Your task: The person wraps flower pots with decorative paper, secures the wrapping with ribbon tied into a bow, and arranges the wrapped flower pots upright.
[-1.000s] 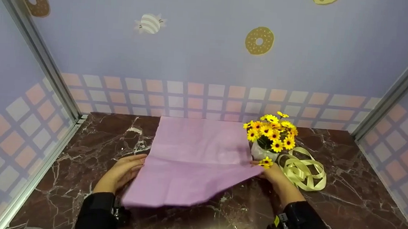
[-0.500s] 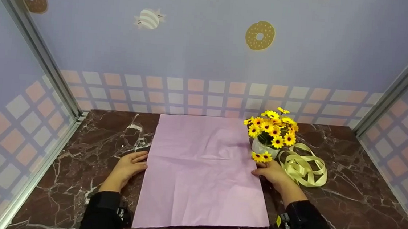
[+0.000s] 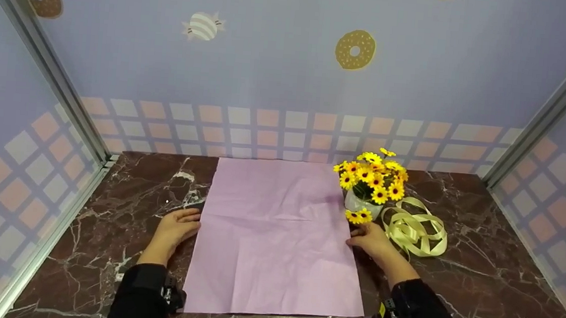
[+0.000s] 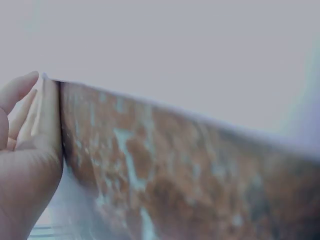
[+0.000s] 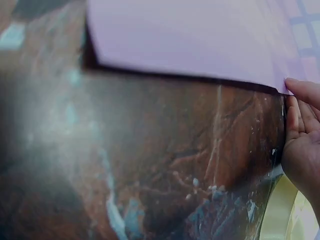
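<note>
A sheet of pale purple wrapping paper [image 3: 276, 244] lies spread on the table, slightly creased. My left hand [image 3: 172, 232] is at its left edge, fingers extended; in the left wrist view the thumb [image 4: 22, 90] stands apart from the other fingers, whose tips reach the edge. At the right edge my right hand [image 3: 376, 243] pinches the paper, thumb on top and the other fingers below, as the right wrist view shows. Just beyond that hand, yellow artificial flowers [image 3: 375, 179] stand in a white pot [image 3: 358, 204], with two blooms hanging low in front.
A loose coil of pale yellow satin ribbon [image 3: 421, 230] lies to the right of the pot. The dark marbled tabletop [image 3: 485, 286] ends at a patterned back wall [image 3: 269, 77], and side walls rise at left and right.
The front part of the paper, lifted and blurred a second ago, has come down flat towards me. Since half a second ago both hands have stayed at the side edges; the view has shifted slightly.
</note>
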{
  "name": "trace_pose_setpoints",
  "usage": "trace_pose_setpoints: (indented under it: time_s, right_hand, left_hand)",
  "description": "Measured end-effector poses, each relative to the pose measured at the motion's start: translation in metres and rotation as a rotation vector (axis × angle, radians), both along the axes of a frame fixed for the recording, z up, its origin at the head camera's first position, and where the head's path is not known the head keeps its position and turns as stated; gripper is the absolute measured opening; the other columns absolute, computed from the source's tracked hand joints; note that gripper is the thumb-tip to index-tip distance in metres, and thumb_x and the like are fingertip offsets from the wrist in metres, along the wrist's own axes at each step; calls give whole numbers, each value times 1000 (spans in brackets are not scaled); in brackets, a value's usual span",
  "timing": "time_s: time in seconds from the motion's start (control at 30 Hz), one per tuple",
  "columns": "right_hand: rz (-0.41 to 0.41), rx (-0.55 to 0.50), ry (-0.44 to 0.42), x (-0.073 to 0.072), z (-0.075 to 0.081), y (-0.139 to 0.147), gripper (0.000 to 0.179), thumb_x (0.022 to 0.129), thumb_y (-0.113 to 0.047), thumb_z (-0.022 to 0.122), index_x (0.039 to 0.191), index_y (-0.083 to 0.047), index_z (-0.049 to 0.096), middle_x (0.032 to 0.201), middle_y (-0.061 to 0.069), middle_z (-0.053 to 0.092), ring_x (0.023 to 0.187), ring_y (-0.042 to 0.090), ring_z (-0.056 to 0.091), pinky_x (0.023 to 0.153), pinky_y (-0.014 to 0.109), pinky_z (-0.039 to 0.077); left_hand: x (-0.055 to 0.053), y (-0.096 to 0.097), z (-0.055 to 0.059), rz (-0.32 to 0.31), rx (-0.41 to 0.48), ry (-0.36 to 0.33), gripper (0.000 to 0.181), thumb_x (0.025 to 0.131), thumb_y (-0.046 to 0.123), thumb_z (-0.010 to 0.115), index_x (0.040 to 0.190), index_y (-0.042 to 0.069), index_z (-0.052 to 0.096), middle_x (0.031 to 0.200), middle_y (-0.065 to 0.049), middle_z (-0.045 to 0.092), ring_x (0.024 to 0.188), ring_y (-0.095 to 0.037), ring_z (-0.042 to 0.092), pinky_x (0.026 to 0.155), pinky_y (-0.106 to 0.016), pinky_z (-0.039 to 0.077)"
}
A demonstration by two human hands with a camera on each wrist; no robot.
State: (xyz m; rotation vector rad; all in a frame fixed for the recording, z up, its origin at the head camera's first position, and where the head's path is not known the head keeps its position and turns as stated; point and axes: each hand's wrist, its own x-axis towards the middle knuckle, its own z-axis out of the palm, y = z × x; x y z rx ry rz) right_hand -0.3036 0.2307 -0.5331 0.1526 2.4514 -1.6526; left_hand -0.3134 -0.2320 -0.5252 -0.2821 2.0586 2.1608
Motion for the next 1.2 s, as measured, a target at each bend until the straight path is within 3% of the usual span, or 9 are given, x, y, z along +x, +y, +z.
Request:
trace_pose_setpoints:
  time_s: [0.13,0.37,0.43,0.57,0.73,0.87,1.0,1.1,1.2]
  right_hand:
    - [-21,13,1,2,-2,-2,46,79,8,71,121,14,53,101,19,62,89,25,58,74,32,51]
    - [-49,0,21,5,-5,-1,49,79,8,70,123,16,51,104,23,64,94,27,60,76,30,53]
    - [-59,-20,35,5,-5,0,48,80,7,69,124,16,50,104,23,64,92,26,61,76,30,52]
    - [-103,-55,58,7,-4,3,45,83,4,68,123,15,50,104,25,64,87,22,63,73,28,52]
    - [-150,24,117,8,-4,8,45,83,-4,72,120,13,52,108,25,61,89,24,61,69,24,50]
    - [-208,102,161,8,-4,8,57,85,-11,72,130,11,46,113,25,57,98,31,58,69,25,48]
    - [-310,67,228,8,-4,7,57,88,-9,70,134,7,40,120,23,52,102,33,55,69,21,47]
    - [-372,37,270,6,-2,6,55,87,-5,69,132,7,39,125,23,48,110,34,52,83,28,49]
    - [-383,24,295,3,1,7,64,86,-1,68,138,10,32,134,28,40,125,39,43,102,41,41]
  left_hand:
    - [0,3,7,30,-107,13,46,90,-10,57,133,-18,44,127,-35,53,97,-20,64,83,-27,54]
    - [3,11,19,-19,-579,81,39,89,5,63,123,-12,58,118,-28,61,109,-39,58,91,-42,50]
    - [3,14,22,-38,-664,104,38,89,6,65,121,-12,59,119,-29,61,112,-42,56,94,-48,47]
    - [5,22,28,-101,-793,145,39,86,6,67,119,-13,60,121,-30,59,114,-44,55,97,-51,45]
    - [6,36,32,-159,-913,198,44,82,9,72,120,-11,61,124,-30,58,119,-45,51,101,-52,41]
    - [8,55,33,-172,-1024,232,55,81,16,76,127,-7,58,128,-29,55,120,-45,51,100,-53,41]
    - [14,81,34,-170,-1146,220,74,79,28,80,139,-3,47,134,-27,52,118,-46,52,94,-57,44]
    - [22,102,36,-208,-1204,202,84,78,36,81,143,0,43,139,-24,49,120,-47,50,94,-60,43]
    - [30,120,38,-320,-1231,184,94,74,43,82,147,4,39,147,-21,41,128,-47,41,99,-64,35]
